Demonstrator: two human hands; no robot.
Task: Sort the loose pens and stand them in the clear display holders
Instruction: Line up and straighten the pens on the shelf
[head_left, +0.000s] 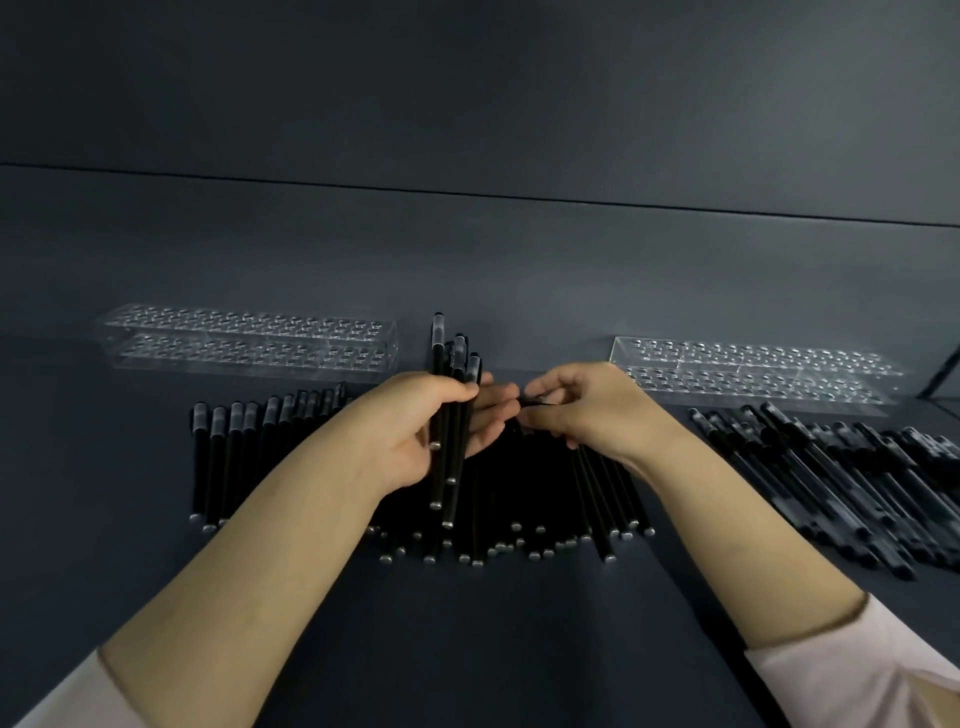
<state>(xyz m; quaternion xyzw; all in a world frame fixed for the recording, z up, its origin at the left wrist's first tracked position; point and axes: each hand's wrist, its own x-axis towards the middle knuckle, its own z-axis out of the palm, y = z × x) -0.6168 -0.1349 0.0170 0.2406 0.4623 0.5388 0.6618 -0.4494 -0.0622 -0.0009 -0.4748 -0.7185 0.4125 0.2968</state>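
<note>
Hands and pens at the gathering step. The left hand (415, 431) was curled round a bundle of black pens (457, 364). The bundle's long axis ran near to far, with the frosted caps at the far end above the fingers and the silver butts hanging toward the near side. The right hand (587, 410) pinched a single pen (535, 400) between thumb and fingertips. Only a short dark length showed, pointing left, and its tip almost met the left hand's fingers. The coming move was judged to turn on this gap: the pinched pen lay just right of the bundle and crosswise to it, so it would need turning to the bundle's axis before joining. Beneath both hands lay a row of pens (234, 457) on the table (467, 649), caps far. A looser pile (857, 478) lay to the right. The left holder (249, 338) and the right holder (753, 369) stood on the far side, both without pens, with the left one nearer the bundle.
</note>
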